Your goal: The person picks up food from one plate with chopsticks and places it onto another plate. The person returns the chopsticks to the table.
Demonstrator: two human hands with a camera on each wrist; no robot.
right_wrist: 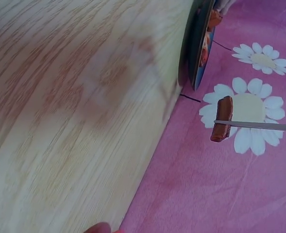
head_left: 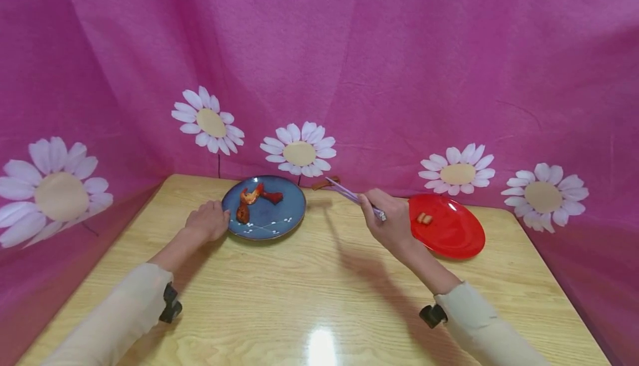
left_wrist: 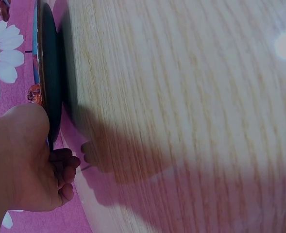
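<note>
My left hand (head_left: 207,220) grips the near left rim of a round blue plate (head_left: 287,211), thumb over the edge and fingers curled below it. In the left wrist view the plate (left_wrist: 50,73) appears edge-on, slightly off the table. On it lie several pieces of reddish-brown food (head_left: 252,194). With my right hand (head_left: 391,222) I hold a pair of purple chopsticks (head_left: 346,192). Their tips pinch a brown strip of food (right_wrist: 222,119) in the air, right of the blue plate. Beneath the right forearm is the partly hidden red plate (head_left: 461,235).
Small tan food pieces (head_left: 424,218) lie on the red plate's left side. Both plates are at the far side of the wooden table (head_left: 279,305). A pink cloth (head_left: 389,77) with white daisies hangs right behind the table's back edge.
</note>
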